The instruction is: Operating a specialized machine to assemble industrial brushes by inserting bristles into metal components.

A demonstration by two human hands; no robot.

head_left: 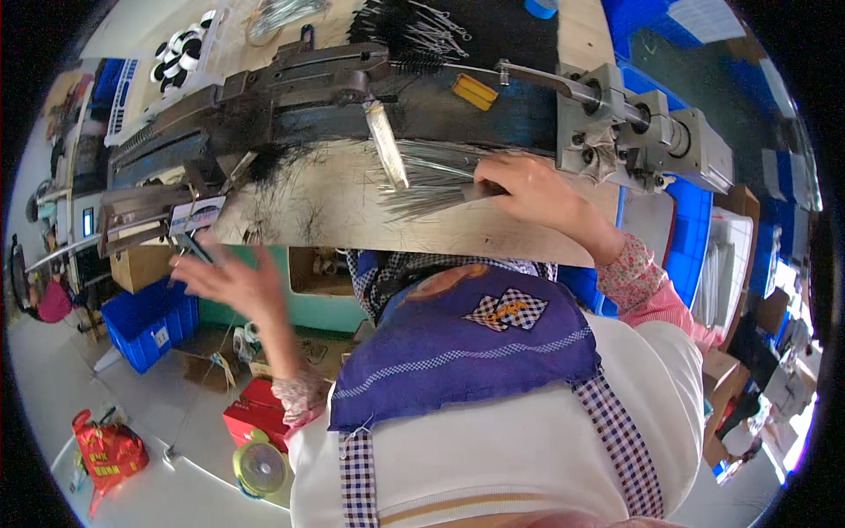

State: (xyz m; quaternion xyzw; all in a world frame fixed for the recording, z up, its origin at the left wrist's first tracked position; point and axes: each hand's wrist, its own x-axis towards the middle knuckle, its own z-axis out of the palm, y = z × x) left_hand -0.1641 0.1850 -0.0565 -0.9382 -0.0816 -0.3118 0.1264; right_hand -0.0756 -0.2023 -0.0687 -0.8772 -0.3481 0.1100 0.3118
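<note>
My left hand (227, 280), a little blurred, has its fingers spread beside a dark lever (194, 247) at the machine's left end; whether it touches the lever is unclear. My right hand (532, 191) curls its fingers over the right ends of a bundle of thin metal wires (431, 180) lying on the wooden bench (334, 216). Behind the bundle stands a long dark metal machine (290, 88). A black-bristled twisted-wire brush (418, 64) stretches from it toward a grey spindle unit (607, 119) on the right. A light metal bar (385, 145) slants over the wires.
A yellow block (475, 91) lies behind the wires. Farther back, looped wire pieces (436, 33) rest on black bristles. White-and-black spools (180, 53) sit at far left. Blue bins (150, 324) stand below left and at right. Loose bristles litter the bench.
</note>
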